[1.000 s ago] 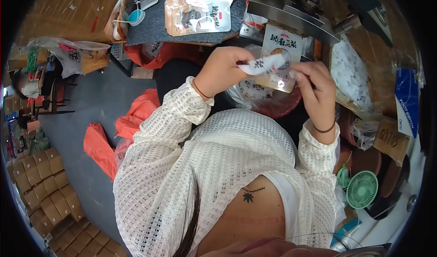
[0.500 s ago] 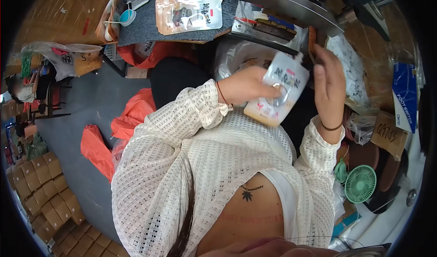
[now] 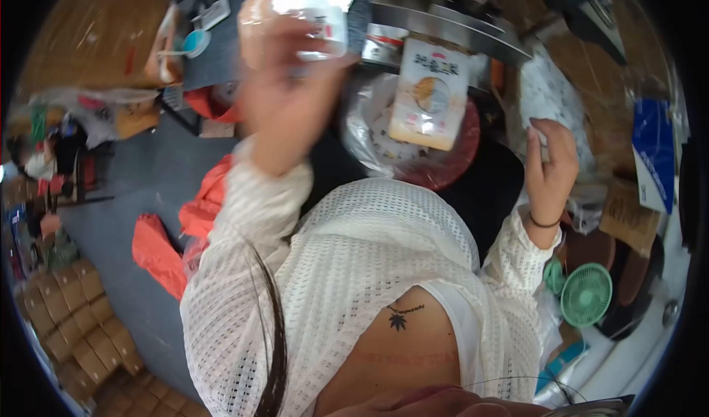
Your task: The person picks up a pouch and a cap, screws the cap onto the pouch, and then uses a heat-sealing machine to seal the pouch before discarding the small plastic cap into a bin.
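A white and cream printed pouch hangs upright below the metal machine edge, with neither hand touching it. My left hand, smeared by motion, is over the near side of a stack of similar pouches on the grey mat; whether it touches them is unclear. Off to the right, my right hand is beside a white patterned plastic bag, its thumb and fingers apart and nothing in it.
Below the pouch is a red basin lined with clear plastic. A metal machine spans the top. A green fan and a blue box are at right. Red bags lie on the floor at left.
The pouch has left my left hand and is now at the machine edge, more upright. My left hand has moved up and left to the stack; my right hand has moved down and right.
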A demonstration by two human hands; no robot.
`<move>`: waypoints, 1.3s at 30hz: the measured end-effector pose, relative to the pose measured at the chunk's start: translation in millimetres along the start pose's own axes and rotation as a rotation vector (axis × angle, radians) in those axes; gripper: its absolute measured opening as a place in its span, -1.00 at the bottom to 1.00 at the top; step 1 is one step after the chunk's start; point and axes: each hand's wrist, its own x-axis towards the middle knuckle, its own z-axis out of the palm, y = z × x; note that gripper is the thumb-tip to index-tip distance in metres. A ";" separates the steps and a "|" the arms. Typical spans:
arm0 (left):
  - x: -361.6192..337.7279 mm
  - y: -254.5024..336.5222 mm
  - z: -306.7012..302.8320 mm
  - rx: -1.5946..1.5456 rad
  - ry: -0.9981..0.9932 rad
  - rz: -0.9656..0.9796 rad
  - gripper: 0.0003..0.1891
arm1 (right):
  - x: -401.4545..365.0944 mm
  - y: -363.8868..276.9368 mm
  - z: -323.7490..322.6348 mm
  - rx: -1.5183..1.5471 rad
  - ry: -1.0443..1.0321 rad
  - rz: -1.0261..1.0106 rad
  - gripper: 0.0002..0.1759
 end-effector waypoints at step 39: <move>30.0 30.0 -60.5 -0.174 0.308 0.540 -0.53 | 35.6 69.0 36.5 -0.162 -0.026 0.068 -0.83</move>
